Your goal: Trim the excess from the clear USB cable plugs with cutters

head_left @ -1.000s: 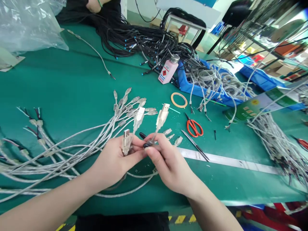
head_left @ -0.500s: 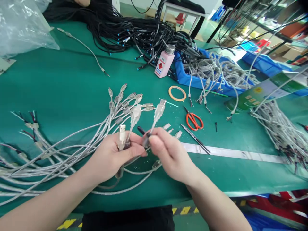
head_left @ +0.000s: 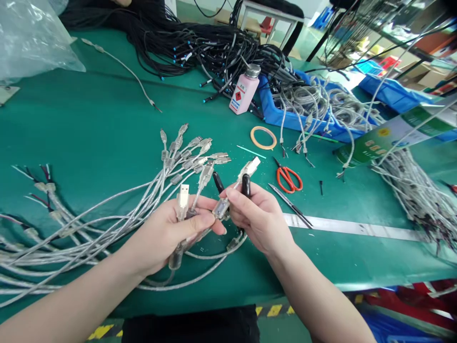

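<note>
My left hand [head_left: 171,228] is closed on several USB cables with clear jackets. Above its fingers stand a silvery USB plug [head_left: 183,195] and a second, clear-hooded USB plug [head_left: 206,175]. My right hand [head_left: 255,214] pinches another USB cable just below its plug [head_left: 249,167], which tilts up to the right. Below that pinch, the cable's ferrite lump [head_left: 221,207] lies between both hands, touched by the left fingertips. Two black handle ends [head_left: 246,185] poke up at my right hand's fingers, as of a plier-like tool; its jaws are hidden.
A bundle of USB cables [head_left: 143,202] fans across the left. To the right lie red-handled scissors [head_left: 288,179], tweezers [head_left: 291,205] and a tape roll [head_left: 263,138]. Further back stand a pink bottle [head_left: 243,90], a blue bin [head_left: 267,107] of cables and black cables [head_left: 150,38].
My right hand has turned and shifted slightly right, tilting its USB plug to the right. The ferrite lump and both black handle ends now show. My left hand keeps its grip.
</note>
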Demonstrator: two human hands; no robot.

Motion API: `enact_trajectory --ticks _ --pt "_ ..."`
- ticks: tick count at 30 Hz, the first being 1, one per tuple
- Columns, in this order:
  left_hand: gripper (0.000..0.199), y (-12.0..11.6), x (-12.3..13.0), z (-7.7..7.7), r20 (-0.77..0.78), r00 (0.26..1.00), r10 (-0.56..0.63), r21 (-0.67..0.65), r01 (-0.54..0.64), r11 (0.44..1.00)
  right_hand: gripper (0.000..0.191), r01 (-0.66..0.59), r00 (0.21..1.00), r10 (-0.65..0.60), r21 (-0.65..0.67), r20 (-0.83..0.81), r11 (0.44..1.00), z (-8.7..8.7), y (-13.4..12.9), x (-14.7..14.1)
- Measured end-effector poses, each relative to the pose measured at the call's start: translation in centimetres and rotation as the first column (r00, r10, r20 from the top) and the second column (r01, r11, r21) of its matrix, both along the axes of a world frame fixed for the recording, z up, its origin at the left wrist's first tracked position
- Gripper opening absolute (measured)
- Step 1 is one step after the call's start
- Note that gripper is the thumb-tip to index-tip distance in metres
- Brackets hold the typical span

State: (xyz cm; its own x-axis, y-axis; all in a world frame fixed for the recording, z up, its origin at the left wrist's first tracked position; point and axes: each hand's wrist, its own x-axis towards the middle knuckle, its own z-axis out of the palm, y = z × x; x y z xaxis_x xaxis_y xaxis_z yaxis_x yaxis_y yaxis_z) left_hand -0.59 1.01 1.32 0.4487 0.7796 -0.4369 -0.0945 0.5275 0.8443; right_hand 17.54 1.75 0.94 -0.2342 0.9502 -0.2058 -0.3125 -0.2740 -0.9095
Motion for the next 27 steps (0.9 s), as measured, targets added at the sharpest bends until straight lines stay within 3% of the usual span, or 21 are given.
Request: enact_trajectory --ticks 5,9,12,15,18,21,24,27 --pt "0.021 -0.2 0.2 -0.2 0.000 0.999 0.046 0.015 -0.046 0.999 0.025 -0.003 0.993 -0.008 0.090 0.121 0.996 -0.2 -0.1 0.2" --pt "0.019 -0.4 0.3 -0.5 -0.112 0.987 0.112 0.116 -0.099 0.988 0.039 -0.229 0.914 0.140 0.199 0.381 0.953 0.5 -0.8 0.5" --pt "0.014 -0.4 0.5 -0.2 -0.175 0.974 0.146 0.210 -0.108 0.972 0.034 -0.392 0.812 0.228 0.213 0.538 0.895 1.3 -1.5 0.6" --pt "0.009 -0.7 0.7 0.4 -0.242 0.950 0.196 0.338 -0.107 0.935 0.026 -0.457 0.753 0.184 0.301 0.632 0.837 1.7 -1.8 0.7" --pt "0.009 -1.0 0.7 0.7 -0.249 0.954 0.166 0.373 -0.064 0.926 0.021 -0.399 0.737 0.034 0.394 0.675 0.828 1.6 -1.7 0.6" --pt "0.015 -0.9 0.4 0.4 -0.243 0.967 0.075 0.300 0.002 0.954 0.029 -0.291 0.745 -0.081 0.432 0.662 0.854 1.1 -1.1 0.6" --pt "0.020 -0.5 0.2 -0.3 -0.149 0.986 0.070 0.175 -0.043 0.984 0.036 -0.217 0.863 0.017 0.340 0.504 0.915 0.6 -0.5 0.7" --pt "0.020 -0.3 0.2 -0.5 0.001 1.000 0.019 0.077 -0.019 0.997 0.030 -0.133 0.964 0.087 0.175 0.250 0.976 0.2 -0.1 0.7"
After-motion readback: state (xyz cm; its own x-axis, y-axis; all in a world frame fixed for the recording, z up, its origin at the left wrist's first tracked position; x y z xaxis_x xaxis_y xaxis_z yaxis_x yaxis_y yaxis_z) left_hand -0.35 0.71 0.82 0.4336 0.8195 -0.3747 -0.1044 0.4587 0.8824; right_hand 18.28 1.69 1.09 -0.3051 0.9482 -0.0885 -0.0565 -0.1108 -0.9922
